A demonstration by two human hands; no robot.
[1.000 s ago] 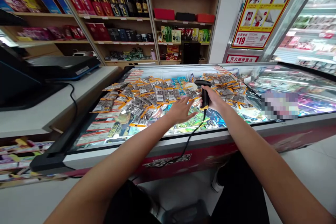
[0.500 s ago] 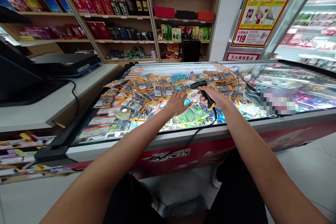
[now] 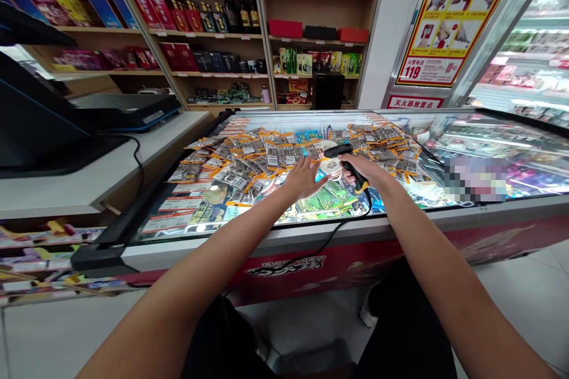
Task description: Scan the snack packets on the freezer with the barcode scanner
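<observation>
My right hand (image 3: 359, 170) is wrapped round the handle of a black and yellow barcode scanner (image 3: 338, 150), its head pointing left over the freezer's glass top. From the handle a black cable (image 3: 331, 234) hangs down over the freezer's front edge. My left hand (image 3: 304, 179) is held flat with fingers spread, just left of the scanner and holding nothing. Many small clear packets with orange edges (image 3: 249, 148) lie spread on the glass beyond and left of my left hand. More packets (image 3: 384, 143) lie beyond the scanner. Green packages (image 3: 333, 194) show through the glass beneath my hands.
The chest freezer (image 3: 178, 254) spans the view in front of me. At left stands a counter (image 3: 53, 192) with a black scale (image 3: 128, 108). Shelves (image 3: 311, 40) with boxes and bottles line the back. A red and yellow poster (image 3: 460, 18) hangs at right.
The view has shifted slightly, so the scene sits a little lower and to the right. Both hands keep nearly the same pose, and the scanner stays in my right hand.
</observation>
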